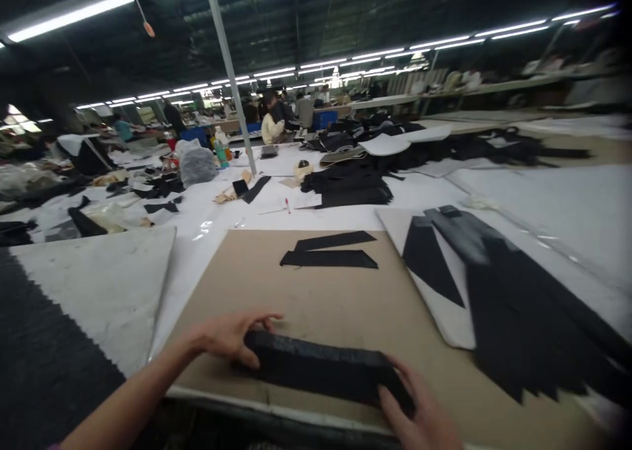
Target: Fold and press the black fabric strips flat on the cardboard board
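A thick stack of black fabric strips [316, 370] lies lengthwise near the front edge of a tan board [320, 305]. My left hand [234, 338] grips the stack's left end, with its thumb on the near side and its fingers at the far side. Around the right end, my right hand [415, 404] is closed, thumb in front and fingers behind. Farther back on the board rest two loose black strips [330, 259] with slanted ends, one behind the other.
Black cut pieces [523, 305] lie fanned on a light board [434, 305] at the right. A grey-white panel [108, 279] and dark fabric [44, 331] are at the left. Behind are a metal pole [232, 75], a red pen [288, 204], a black fabric pile [345, 188] and seated people.
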`<state>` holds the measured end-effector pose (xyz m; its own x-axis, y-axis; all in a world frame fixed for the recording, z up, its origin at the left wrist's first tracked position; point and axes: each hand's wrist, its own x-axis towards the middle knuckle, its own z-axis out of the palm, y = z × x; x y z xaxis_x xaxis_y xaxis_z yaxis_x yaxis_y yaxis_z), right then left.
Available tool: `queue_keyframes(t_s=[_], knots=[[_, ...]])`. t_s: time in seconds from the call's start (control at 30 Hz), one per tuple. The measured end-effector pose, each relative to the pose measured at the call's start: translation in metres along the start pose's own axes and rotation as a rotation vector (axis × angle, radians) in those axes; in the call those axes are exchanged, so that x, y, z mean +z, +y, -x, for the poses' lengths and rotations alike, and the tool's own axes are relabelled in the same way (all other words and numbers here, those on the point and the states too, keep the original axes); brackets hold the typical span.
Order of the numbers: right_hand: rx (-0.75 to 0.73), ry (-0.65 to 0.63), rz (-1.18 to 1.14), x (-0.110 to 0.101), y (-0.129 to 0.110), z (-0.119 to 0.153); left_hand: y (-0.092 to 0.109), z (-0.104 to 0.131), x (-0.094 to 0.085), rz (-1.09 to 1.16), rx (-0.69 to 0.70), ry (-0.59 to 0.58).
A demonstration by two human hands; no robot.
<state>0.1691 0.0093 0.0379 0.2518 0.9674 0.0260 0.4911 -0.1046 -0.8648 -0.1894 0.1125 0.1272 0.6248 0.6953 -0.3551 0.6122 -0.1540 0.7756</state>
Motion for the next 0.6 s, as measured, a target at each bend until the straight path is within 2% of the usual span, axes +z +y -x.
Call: queue_keyframes(t_s=[0.07, 0.13, 0.2, 0.3, 0.37, 0.43, 0.47, 0.53, 0.6], knots=[[0.017, -0.002, 0.068, 0.007, -0.008, 0.006, -0.016, 0.015, -0.011, 0.001, -0.037, 0.030], [0.007, -0.001, 0.123, 0.012, -0.012, 0.010, -0.024, 0.028, -0.015, -0.014, -0.075, 0.084], [-0.020, 0.011, 0.162, 0.016, -0.013, 0.013, -0.022, 0.036, -0.007, -0.087, -0.104, 0.232], [-0.058, 0.031, 0.197, 0.019, -0.010, 0.016, -0.007, 0.037, 0.030, -0.216, -0.050, 0.514], [-0.095, 0.049, 0.221, 0.021, -0.006, 0.017, 0.002, 0.030, 0.065, -0.294, 0.096, 0.539], [-0.133, 0.075, 0.263, 0.020, -0.002, 0.018, 0.005, 0.018, 0.095, -0.541, 0.312, 0.565], [-0.141, 0.085, 0.294, 0.018, 0.001, 0.017, 0.004, 0.012, 0.107, -0.682, 0.406, 0.615], [-0.132, 0.095, 0.357, 0.008, 0.007, 0.015, -0.002, 0.002, 0.118, -0.893, 0.521, 0.688], [-0.097, 0.091, 0.408, -0.010, 0.014, 0.010, -0.007, -0.001, 0.116, -0.954, 0.547, 0.709]])
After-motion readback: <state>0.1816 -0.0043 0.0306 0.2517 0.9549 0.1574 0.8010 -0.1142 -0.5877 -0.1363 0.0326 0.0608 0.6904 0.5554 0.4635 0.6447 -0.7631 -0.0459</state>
